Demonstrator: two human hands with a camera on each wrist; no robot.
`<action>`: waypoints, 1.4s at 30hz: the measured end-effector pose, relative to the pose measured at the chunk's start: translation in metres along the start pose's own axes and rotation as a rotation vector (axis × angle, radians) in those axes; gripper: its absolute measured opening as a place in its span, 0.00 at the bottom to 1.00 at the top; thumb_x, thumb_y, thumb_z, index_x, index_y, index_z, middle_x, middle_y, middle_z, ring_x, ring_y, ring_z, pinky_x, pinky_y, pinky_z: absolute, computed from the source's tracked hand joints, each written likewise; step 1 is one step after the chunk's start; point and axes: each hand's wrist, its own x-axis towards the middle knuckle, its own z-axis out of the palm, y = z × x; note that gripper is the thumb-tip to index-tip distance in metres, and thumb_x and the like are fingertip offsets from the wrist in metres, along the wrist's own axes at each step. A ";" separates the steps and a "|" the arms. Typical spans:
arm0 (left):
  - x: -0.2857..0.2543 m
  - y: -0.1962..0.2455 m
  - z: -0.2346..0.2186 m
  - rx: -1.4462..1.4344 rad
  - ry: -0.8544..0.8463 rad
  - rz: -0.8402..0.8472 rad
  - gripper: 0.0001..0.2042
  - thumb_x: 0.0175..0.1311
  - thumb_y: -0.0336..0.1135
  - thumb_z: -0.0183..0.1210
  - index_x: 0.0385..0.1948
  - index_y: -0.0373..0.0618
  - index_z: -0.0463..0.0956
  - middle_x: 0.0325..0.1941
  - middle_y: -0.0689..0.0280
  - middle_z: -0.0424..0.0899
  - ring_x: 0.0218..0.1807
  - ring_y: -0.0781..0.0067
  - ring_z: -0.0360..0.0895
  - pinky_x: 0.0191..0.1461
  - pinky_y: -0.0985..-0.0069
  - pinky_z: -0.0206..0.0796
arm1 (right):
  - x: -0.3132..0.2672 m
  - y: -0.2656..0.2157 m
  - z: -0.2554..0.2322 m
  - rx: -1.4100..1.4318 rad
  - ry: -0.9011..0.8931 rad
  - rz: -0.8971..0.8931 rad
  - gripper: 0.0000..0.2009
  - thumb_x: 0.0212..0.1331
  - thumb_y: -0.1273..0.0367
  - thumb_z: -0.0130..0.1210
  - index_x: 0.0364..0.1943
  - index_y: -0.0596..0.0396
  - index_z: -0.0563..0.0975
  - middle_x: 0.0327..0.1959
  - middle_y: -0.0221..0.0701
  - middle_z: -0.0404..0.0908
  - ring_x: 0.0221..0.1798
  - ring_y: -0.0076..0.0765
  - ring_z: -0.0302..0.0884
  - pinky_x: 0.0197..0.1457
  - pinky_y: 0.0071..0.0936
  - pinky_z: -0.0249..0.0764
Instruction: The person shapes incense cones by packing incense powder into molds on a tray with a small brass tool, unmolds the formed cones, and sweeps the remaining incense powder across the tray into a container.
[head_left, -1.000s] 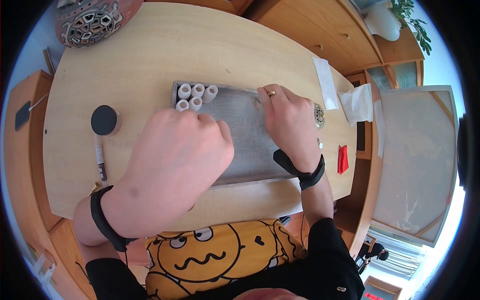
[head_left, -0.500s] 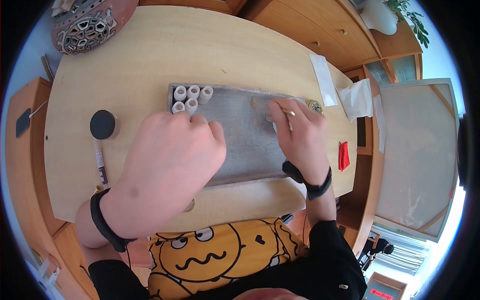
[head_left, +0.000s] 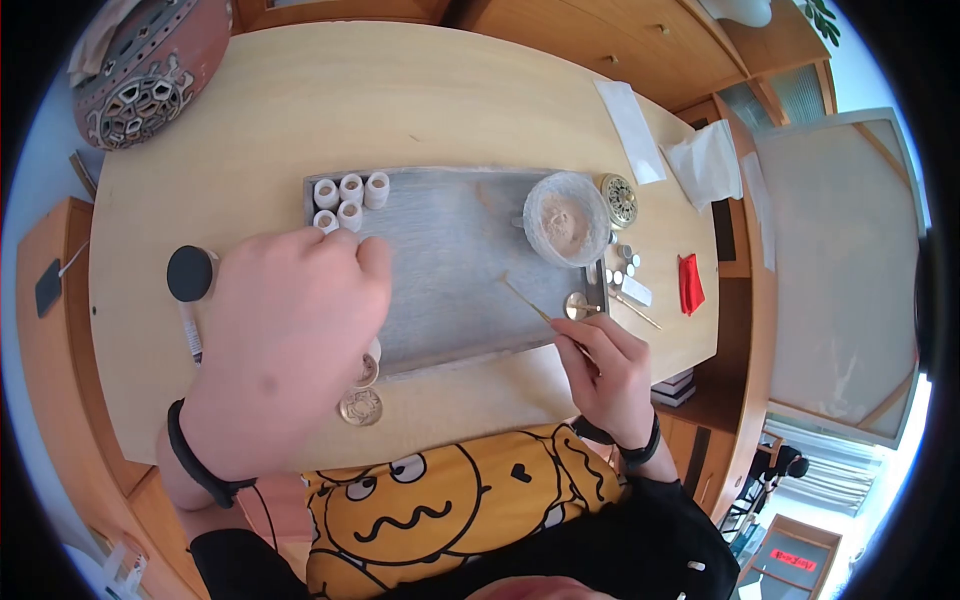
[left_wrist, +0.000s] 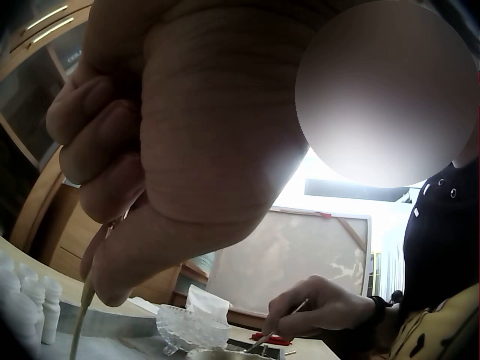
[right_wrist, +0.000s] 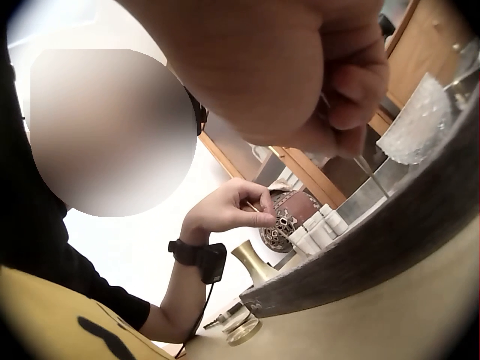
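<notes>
My right hand [head_left: 605, 375] pinches a thin brass stick [head_left: 527, 300] with a small flattened tip, which points left over the grey wooden tray [head_left: 450, 330]. My left hand [head_left: 300, 290] hovers near the tray's left end, fingers curled. In the left wrist view, its thumb and finger pinch a slender tan stick [left_wrist: 80, 319] pointing down; from above, the hand hides this stick. Several small white bottles [head_left: 376, 190] stand in the tray's far left corner, just beyond the left hand. A translucent textured bowl [head_left: 535, 240] of pale powder sits at the far right end.
A black-lidded jar [head_left: 190, 273] and a pen [head_left: 190, 330] lie left. A round brass lid [head_left: 360, 407] rests near the front edge. Right of the bowl are an openwork brass lid [head_left: 619, 200] and a red pouch [head_left: 691, 285]. A clay pot [head_left: 165, 80] stands far left.
My right hand has moved from the tray's far right end toward my body, still holding the brass stick, and the bowl now shows. My left hand stays near the tray's left end; the view has shifted.
</notes>
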 end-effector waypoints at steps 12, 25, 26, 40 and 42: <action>0.001 0.006 -0.005 -0.014 -0.106 -0.087 0.07 0.55 0.31 0.64 0.29 0.43 0.74 0.25 0.63 0.77 0.33 0.56 0.80 0.35 0.60 0.68 | -0.002 0.014 0.013 -0.238 -0.020 0.014 0.03 0.59 0.74 0.61 0.34 0.56 0.78 0.21 0.32 0.77 0.21 0.40 0.79 0.22 0.33 0.73; 0.003 0.005 -0.007 -0.022 -0.047 -0.031 0.09 0.41 0.25 0.62 0.24 0.43 0.70 0.23 0.62 0.75 0.30 0.60 0.79 0.32 0.64 0.70 | 0.037 0.012 0.049 -0.350 -0.054 -0.018 0.07 0.64 0.72 0.57 0.31 0.55 0.71 0.19 0.33 0.76 0.18 0.44 0.76 0.19 0.36 0.70; 0.003 0.005 -0.007 -0.016 -0.044 -0.025 0.09 0.41 0.25 0.62 0.24 0.43 0.70 0.23 0.62 0.75 0.30 0.60 0.79 0.32 0.64 0.70 | 0.041 0.013 0.050 -0.358 -0.039 -0.022 0.07 0.65 0.72 0.57 0.31 0.55 0.71 0.19 0.34 0.76 0.18 0.44 0.76 0.19 0.36 0.70; 0.003 0.004 -0.007 -0.055 -0.119 -0.096 0.08 0.54 0.30 0.64 0.28 0.42 0.73 0.26 0.61 0.78 0.31 0.54 0.78 0.34 0.59 0.68 | 0.010 -0.003 0.022 -0.359 -0.081 0.039 0.06 0.64 0.72 0.58 0.32 0.55 0.73 0.17 0.30 0.74 0.17 0.41 0.76 0.19 0.35 0.70; 0.003 0.003 -0.007 -0.066 -0.115 -0.101 0.07 0.54 0.30 0.64 0.28 0.42 0.74 0.27 0.61 0.78 0.31 0.53 0.78 0.35 0.59 0.68 | 0.005 -0.001 0.025 -0.369 -0.095 0.039 0.05 0.63 0.72 0.58 0.33 0.55 0.73 0.17 0.30 0.74 0.17 0.40 0.76 0.18 0.34 0.69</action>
